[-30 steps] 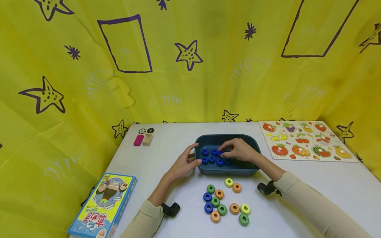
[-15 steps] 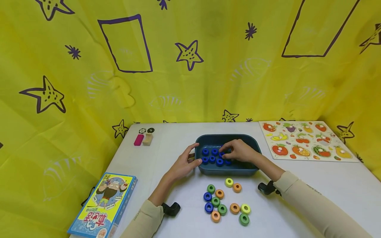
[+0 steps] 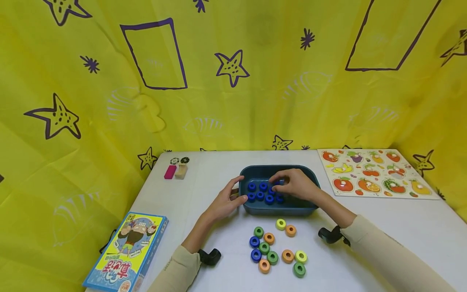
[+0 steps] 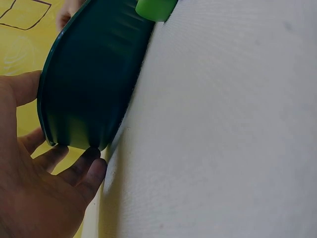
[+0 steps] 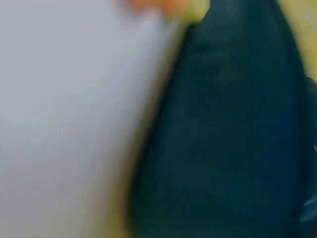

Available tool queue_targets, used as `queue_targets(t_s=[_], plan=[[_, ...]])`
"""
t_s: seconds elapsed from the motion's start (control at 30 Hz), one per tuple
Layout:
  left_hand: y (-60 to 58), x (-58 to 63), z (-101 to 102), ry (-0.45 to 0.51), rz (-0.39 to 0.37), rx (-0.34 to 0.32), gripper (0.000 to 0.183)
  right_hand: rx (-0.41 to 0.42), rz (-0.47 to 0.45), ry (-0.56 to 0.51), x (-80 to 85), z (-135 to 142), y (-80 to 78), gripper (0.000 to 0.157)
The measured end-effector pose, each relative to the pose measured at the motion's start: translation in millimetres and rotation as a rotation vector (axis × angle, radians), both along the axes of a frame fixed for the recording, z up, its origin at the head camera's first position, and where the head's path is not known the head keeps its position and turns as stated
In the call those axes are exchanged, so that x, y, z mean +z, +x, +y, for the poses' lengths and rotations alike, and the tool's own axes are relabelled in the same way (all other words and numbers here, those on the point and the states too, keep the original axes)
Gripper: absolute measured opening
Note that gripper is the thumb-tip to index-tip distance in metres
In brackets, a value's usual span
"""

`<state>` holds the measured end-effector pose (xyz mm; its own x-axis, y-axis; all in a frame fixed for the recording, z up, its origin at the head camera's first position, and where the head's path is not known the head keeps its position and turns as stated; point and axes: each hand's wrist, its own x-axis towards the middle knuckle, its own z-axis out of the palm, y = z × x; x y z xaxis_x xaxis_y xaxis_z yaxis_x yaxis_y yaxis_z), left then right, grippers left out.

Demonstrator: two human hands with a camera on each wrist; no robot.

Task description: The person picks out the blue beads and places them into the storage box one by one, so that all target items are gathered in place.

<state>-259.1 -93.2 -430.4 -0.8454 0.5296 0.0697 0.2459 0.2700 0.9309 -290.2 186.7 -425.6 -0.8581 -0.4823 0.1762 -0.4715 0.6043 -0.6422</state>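
A dark teal plastic bin point(image 3: 292, 211) stands mid-table with several blue rings point(image 3: 260, 196) on its floor, toward its left half. My left hand point(image 3: 224, 204) holds the bin's left end; in the left wrist view the thumb is at the rim and the bent fingers point(image 4: 91, 178) lie against the end wall. My right hand point(image 3: 297, 185) reaches down inside the bin, thumb and index finger pinched at a blue ring point(image 3: 272, 190), which the fingers partly cover. The right wrist view is blurred and shows mostly the bin's side wall point(image 5: 223, 124).
Loose green, orange, yellow and blue rings point(image 3: 264, 247) lie in front of the bin. A fruit puzzle board point(image 3: 375, 174) is at the back right, a blue-yellow box point(image 3: 125, 251) at the front left. Pink point(image 3: 170, 172) and wooden point(image 3: 181, 171) blocks sit back left.
My right hand has shifted slightly to the right inside the bin, and its forearm has moved right too. The left hand and the loose rings stay in place.
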Motion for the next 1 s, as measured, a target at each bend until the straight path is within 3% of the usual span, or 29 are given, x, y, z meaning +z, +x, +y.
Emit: queue_targets(t_s=[0.07, 0.17, 0.3, 0.4, 0.63, 1.0], plan=[[0.0, 0.2, 0.0, -0.002, 0.000, -0.005, 0.064, 0.034, 0.038, -0.020, 7.7, -5.3, 14.6, 0.023], [-0.4, 0.5, -0.2, 0.006, 0.007, -0.011, 0.063, 0.152, 0.063, -0.045, 16.8, -18.2, 39.8, 0.021], [-0.7, -0.1, -0.5, 0.012, 0.019, -0.018, 0.063, 0.325, 0.000, -0.052, 17.5, -38.0, 67.8, 0.021], [-1.0, -1.1, -0.4, 0.013, 0.021, -0.020, 0.062, 0.395, -0.069, -0.032, 10.3, -50.0, 78.5, 0.023], [-0.4, -3.4, 0.0, -0.005, 0.008, -0.008, 0.061, 0.407, -0.135, 0.082, -12.0, -62.8, 78.8, 0.022], [-1.2, -1.9, -1.1, -0.003, 0.009, -0.018, 0.061, 0.488, -0.163, 0.096, -14.4, -62.9, 70.5, 0.022]])
